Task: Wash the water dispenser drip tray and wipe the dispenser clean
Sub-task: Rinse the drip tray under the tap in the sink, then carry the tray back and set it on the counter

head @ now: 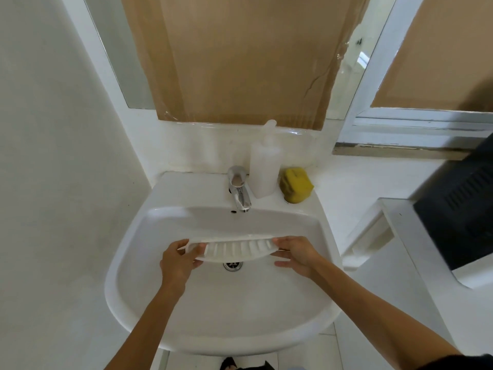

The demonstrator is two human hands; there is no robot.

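A white drip tray (234,249), slotted along its top, is held level above the basin of a white sink (128,263), directly over the drain (233,265). The left hand (179,260) grips the tray's left end, thumb on top and fingers curled beneath. The right hand (294,253) holds the right end, thumb on the rim and fingers spread under it. The two hands are apart, one at each end of the tray. On the back ledge of the sink stand a chrome faucet (238,189), a white pump bottle (264,166) just right of it, and a yellow sponge (295,185) beside the bottle. Brown cardboard (234,57) covers the mirror above.
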